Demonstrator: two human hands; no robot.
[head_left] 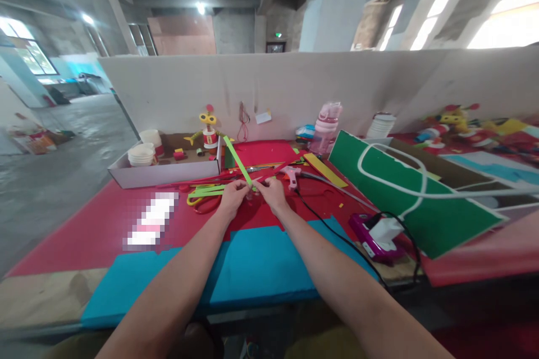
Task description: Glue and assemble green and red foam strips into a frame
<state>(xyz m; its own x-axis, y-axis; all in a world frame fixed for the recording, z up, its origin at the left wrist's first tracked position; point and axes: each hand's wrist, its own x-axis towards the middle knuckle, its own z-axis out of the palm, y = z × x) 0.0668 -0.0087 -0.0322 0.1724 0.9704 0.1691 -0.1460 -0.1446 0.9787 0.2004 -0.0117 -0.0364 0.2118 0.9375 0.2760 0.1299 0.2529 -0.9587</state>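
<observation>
Near the middle of the red-covered table (96, 219), my left hand (234, 197) pinches the lower end of a light green strip (238, 161), which slants up and to the left. My right hand (272, 192) is closed at the same end, its fingertips almost meeting those of the left. A red strip (280, 167) runs up to the right from the right fingertips. More green strips (206, 191) and yellow-handled scissors (196, 199) lie left of my left hand. Just beyond my right hand rests a pink glue gun (291, 175).
Blue sheet (256, 263) covers the front edge. A white box (168, 173) with cups and a yellow-headed figure (208, 119) stand back left. Right are a green board (404, 196), a purple power strip (370, 241) with cables, a yellow strip (325, 170) and a pink bottle (326, 126).
</observation>
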